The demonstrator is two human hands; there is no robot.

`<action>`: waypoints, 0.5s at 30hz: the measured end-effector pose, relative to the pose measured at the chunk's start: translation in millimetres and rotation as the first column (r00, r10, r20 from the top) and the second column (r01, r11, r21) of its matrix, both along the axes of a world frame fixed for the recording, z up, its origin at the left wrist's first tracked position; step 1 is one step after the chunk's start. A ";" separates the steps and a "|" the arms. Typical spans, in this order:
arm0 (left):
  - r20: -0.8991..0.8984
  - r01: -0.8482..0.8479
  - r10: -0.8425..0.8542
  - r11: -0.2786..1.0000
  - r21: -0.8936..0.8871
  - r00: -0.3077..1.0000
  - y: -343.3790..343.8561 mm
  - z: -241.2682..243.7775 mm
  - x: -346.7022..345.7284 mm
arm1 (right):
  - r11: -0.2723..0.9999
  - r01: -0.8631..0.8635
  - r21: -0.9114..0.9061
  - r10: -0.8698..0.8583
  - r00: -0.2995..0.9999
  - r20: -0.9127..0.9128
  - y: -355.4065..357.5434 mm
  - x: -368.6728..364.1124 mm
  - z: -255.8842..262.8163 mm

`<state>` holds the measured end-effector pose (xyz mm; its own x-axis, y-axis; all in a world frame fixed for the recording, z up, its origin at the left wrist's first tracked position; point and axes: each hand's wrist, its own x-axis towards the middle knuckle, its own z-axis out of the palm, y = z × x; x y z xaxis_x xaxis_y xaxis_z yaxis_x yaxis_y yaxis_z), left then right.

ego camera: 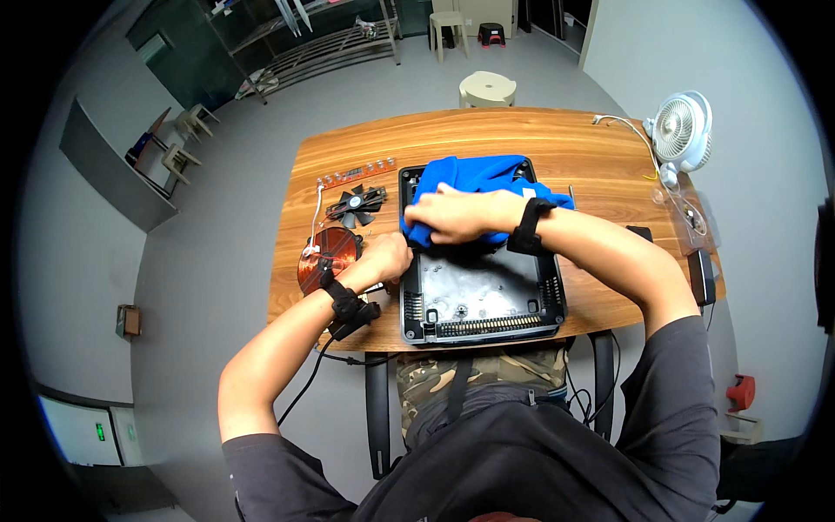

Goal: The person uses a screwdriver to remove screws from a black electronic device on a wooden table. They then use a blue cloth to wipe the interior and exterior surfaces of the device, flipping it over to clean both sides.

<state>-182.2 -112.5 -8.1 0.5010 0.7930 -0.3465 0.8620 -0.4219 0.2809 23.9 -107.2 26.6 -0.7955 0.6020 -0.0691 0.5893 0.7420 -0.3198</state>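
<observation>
A black plastic appliance housing (483,284), probably an induction cooker's shell, lies with its inside facing up at the table's near edge. A blue cloth (473,171) covers its far part, and my right hand (450,214) grips the cloth near the left rim. My left hand (389,256) is closed at the housing's left edge; whether its fingers hold the rim is hard to tell. Left of it lies a copper induction coil (314,261), partly under my wrist. Beyond the coil are a black cooling fan (356,205) and an orange circuit board strip (357,173) with a white cable.
On the wooden table (587,143), a white desk fan (682,130) stands at the far right corner. Near the right edge are a clear plastic box (688,215) and a black box-shaped object (702,277). A black cable (313,375) hangs from the near left. A stool (488,87) stands beyond the table.
</observation>
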 end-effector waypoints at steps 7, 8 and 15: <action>0.032 0.017 -0.015 0.998 -0.058 0.999 1.3 1.9 4.0 | 1.000 -0.021 0.005 0.020 0.984 0.175 -5.3 -16.3 -15.0; 0.028 0.037 -0.036 0.999 -0.036 0.999 1.5 0.8 3.8 | 0.999 -0.029 0.031 0.022 0.976 0.218 -2.2 -19.0 -16.0; 0.022 0.061 -0.061 0.998 0.010 0.998 3.9 -14.3 -2.8 | 0.954 -0.036 0.298 -0.055 0.955 0.291 11.8 -11.2 -18.0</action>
